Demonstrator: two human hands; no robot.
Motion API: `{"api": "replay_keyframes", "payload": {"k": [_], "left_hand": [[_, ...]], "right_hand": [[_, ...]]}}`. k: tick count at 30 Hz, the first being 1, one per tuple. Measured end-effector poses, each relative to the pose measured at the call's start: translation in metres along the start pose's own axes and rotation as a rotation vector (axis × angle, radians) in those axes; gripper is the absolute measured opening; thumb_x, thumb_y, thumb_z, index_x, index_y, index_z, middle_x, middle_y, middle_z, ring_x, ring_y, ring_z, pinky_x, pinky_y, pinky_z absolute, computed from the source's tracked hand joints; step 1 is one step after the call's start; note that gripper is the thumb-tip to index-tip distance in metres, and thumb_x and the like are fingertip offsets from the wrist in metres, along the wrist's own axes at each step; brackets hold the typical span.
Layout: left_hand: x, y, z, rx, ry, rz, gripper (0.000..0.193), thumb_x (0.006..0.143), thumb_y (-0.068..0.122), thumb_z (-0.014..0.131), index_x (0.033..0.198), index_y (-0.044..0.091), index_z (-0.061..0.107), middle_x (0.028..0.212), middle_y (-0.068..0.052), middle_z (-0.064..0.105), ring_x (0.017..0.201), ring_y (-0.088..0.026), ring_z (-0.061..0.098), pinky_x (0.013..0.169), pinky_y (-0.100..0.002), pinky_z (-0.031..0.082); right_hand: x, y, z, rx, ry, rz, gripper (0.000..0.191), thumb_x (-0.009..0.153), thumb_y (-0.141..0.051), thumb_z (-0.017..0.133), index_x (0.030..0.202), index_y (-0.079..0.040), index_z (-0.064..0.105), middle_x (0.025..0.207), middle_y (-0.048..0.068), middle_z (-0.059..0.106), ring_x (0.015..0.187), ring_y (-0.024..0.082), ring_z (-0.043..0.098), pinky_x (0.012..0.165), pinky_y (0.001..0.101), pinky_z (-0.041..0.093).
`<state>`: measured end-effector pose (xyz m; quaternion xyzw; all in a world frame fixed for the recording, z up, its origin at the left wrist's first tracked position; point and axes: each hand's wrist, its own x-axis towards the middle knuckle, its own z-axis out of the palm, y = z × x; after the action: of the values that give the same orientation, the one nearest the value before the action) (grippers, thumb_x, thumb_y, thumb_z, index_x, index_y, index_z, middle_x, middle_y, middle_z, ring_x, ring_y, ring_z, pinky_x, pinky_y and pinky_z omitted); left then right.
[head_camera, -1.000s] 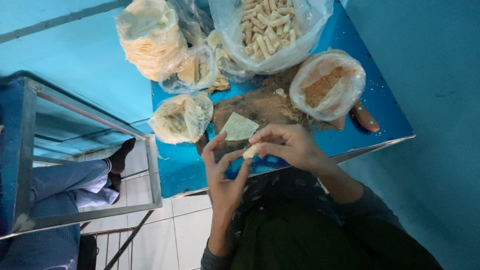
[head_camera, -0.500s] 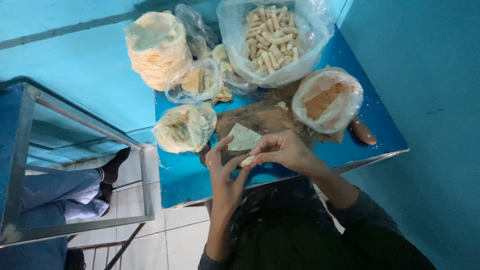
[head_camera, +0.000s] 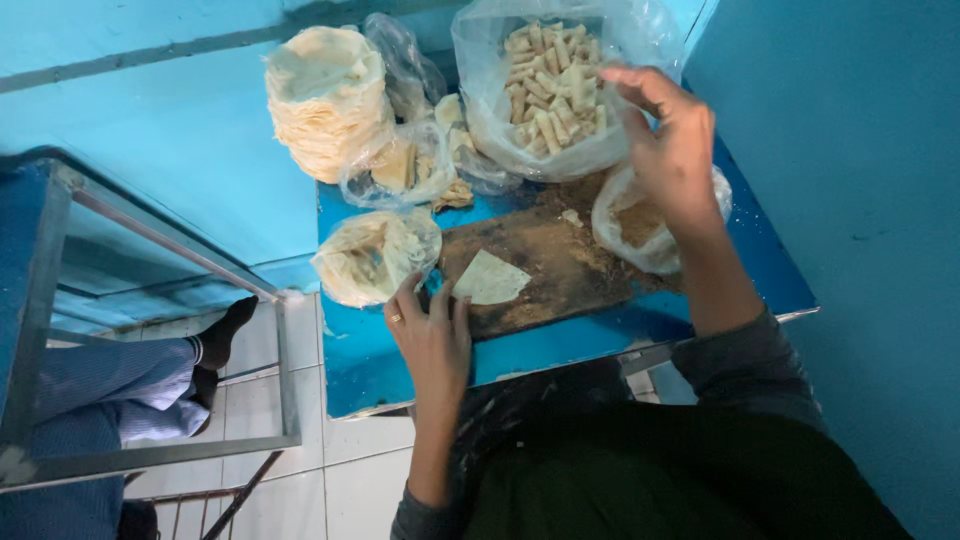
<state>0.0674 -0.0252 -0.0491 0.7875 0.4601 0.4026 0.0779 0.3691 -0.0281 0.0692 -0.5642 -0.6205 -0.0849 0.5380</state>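
Blue tabletop (head_camera: 380, 370), glossy, worn at the edges, fills the middle of the frame. Dark wooden board (head_camera: 560, 265) lies on it, rough and dusted with brown crumbs, long axis running left to right with a slight tilt up to the right. Thin pale wrapper sheet (head_camera: 490, 278) lies flat on the board's left part, roughly triangular, one corner pointing right toward the board's centre, long axis about left-right.

Left hand (head_camera: 432, 335) rests at the lower left edge of the board, fingers spread slightly apart and flat, tips just beside the wrapper sheet, holding nothing; a ring on one finger. Right hand (head_camera: 672, 140) is up at upper right, over the mouth of the big clear plastic bag of rolls (head_camera: 555, 90), fingers curled and loosely apart; can't tell if anything is between them. The rolls are short pale cylinders, piled at random angles.

Under the right wrist sits a small plastic bag of brown filling (head_camera: 640, 225), granular. Left of the board a bag of wrapper scraps (head_camera: 375, 258), crinkly plastic. Upper left a tall stack of round wrappers (head_camera: 325, 100), thin layered discs, cream coloured. White tiled floor (head_camera: 260, 400) at lower left, another person's leg in blue trousers (head_camera: 110, 390) beside a metal frame.

Versus half a second ago: both hands were together over the board pinching a rolled piece; now the right hand has gone up to the roll bag, the left has dropped flat, and the wrapper sheet lies uncovered.
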Motion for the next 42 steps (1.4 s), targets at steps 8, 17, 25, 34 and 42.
{"api": "replay_keyframes", "payload": {"k": [8, 17, 25, 34, 42], "left_hand": [[0.004, 0.009, 0.012, 0.120, 0.059, 0.030, 0.025, 0.088, 0.016, 0.075, 0.109, 0.002, 0.073, 0.129, -0.018, 0.060, 0.118, -0.038, 0.050, 0.104, -0.051, 0.035], [0.004, 0.015, 0.021, 0.115, 0.063, 0.017, 0.013, 0.089, 0.013, 0.073, 0.097, 0.004, 0.069, 0.110, -0.013, 0.064, 0.112, -0.036, 0.055, 0.101, -0.050, 0.037], [0.003, -0.001, 0.026, -0.048, 0.117, 0.006, 0.024, 0.089, 0.008, 0.070, 0.112, 0.001, 0.065, 0.101, -0.016, 0.069, 0.101, -0.038, 0.061, 0.097, -0.048, 0.042], [0.001, 0.002, 0.026, 0.033, 0.126, -0.015, 0.021, 0.089, 0.007, 0.070, 0.109, 0.002, 0.066, 0.100, -0.014, 0.069, 0.102, -0.035, 0.062, 0.101, -0.049, 0.043], [0.002, 0.001, 0.022, 0.022, 0.114, 0.007, 0.017, 0.093, 0.008, 0.066, 0.109, 0.003, 0.066, 0.101, -0.013, 0.068, 0.102, -0.033, 0.061, 0.098, -0.046, 0.043]], "right_hand": [[-0.066, -0.008, -0.054, -0.477, -0.415, 0.245, 0.018, 0.093, -0.010, 0.074, 0.105, -0.006, 0.061, 0.091, 0.017, 0.069, 0.083, 0.032, 0.073, 0.078, 0.0415, 0.057], [-0.084, 0.043, -0.031, -0.502, -0.625, -0.271, 0.034, 0.078, -0.013, 0.069, 0.106, -0.009, 0.050, 0.084, 0.016, 0.069, 0.094, 0.043, 0.071, 0.082, 0.0520, 0.050], [-0.092, 0.044, -0.020, -0.808, -0.447, -0.245, 0.043, 0.078, -0.010, 0.071, 0.119, -0.002, 0.056, 0.091, 0.018, 0.067, 0.084, 0.035, 0.069, 0.076, 0.0485, 0.054], [-0.101, -0.037, 0.041, 0.373, -0.315, 0.506, 0.031, 0.087, -0.010, 0.082, 0.105, -0.007, 0.056, 0.095, 0.006, 0.068, 0.094, 0.019, 0.074, 0.082, 0.0313, 0.062], [-0.131, -0.062, 0.101, -0.379, -0.435, -0.322, 0.019, 0.089, -0.012, 0.071, 0.106, -0.010, 0.063, 0.086, 0.004, 0.066, 0.089, 0.024, 0.069, 0.092, 0.0464, 0.040]]}}
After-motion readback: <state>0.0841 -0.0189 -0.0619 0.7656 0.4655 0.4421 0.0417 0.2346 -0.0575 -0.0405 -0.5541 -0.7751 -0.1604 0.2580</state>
